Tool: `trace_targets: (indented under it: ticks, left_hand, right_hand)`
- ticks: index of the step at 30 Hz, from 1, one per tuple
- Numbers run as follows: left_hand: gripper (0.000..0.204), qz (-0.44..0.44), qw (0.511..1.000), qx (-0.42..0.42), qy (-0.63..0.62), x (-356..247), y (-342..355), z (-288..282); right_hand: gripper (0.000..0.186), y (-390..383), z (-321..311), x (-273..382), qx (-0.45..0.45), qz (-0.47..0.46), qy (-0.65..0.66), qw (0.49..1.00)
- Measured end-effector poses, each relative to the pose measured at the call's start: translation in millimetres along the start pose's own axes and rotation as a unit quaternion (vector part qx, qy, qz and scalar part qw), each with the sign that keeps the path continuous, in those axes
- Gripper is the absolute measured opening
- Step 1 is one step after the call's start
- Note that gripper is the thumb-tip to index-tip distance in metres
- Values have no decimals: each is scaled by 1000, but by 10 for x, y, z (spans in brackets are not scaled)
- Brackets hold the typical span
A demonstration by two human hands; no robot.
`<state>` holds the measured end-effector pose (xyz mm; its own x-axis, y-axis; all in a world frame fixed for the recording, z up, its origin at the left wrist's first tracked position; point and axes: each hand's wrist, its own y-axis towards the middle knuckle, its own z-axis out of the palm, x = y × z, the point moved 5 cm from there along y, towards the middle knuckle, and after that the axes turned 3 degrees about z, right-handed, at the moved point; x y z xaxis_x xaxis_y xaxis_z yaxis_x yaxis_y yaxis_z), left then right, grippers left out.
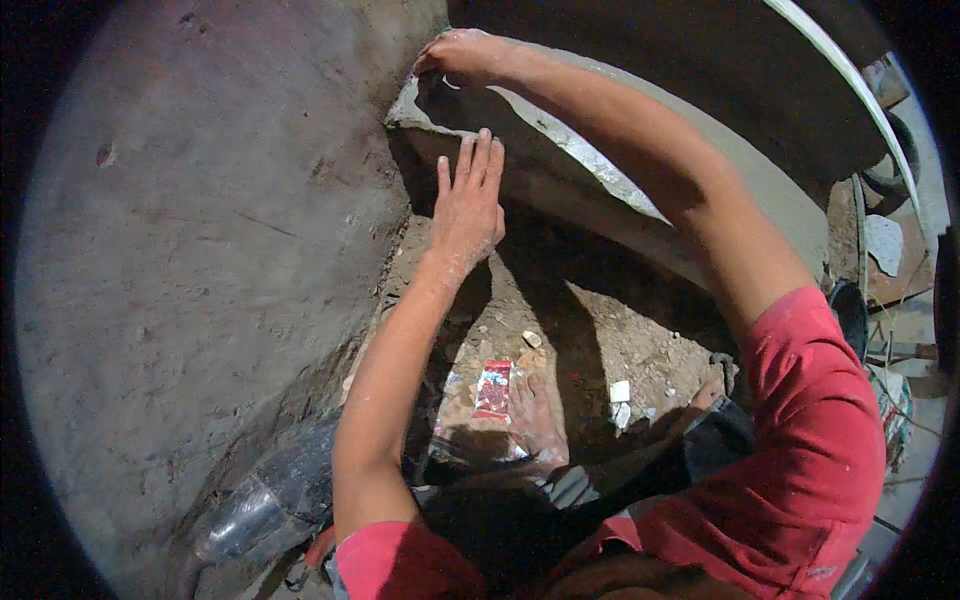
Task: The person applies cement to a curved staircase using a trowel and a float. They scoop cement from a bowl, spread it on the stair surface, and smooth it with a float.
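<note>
The left hand [468, 205] lies flat, fingers spread, on the grey concrete slab [560, 170]; the right hand [462, 55] curls over its top edge; steadying it, a firm lift seems due.

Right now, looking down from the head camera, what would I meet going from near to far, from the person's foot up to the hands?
Bare foot → red packet on the dirt → left hand flat on the concrete piece → right hand at its top edge.
</note>
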<state>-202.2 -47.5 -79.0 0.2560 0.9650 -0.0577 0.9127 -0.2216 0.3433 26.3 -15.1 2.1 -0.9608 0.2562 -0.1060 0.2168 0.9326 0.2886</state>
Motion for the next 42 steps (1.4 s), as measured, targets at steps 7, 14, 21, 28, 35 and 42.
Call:
trace_targets:
  ticks: [7, 14, 21, 28, 35, 42]
  left_hand:
    - [95, 14, 1000, -5, -20, -200, -144, 372]
    - [85, 49, 996, 77, 7, -279, -200, 639]
    - [85, 74, 997, 23, 20, -200, -191, 537]
    - [85, 4, 998, 50, 40, 29, -99, 402]
    - [58, -42, 950, 308, 10, -8, -109, 544]
    - [68, 13, 991, 87, 102, -56, -125, 613]
  right_hand:
    - [35, -1564, -378, -51, 125, 18, 39, 991]
    - [37, -3333, -1336, 48, 203, 73, 21, 976]
    - [35, -2968, -1278, -48, 288, 83, -30, 953]
    - [27, -765, -462, 210, 64, -15, -22, 998]
    - [39, -47, -63, 347, 46, 18, -18, 999]
    - [29, -1725, -502, 272, 120, -34, 26, 992]
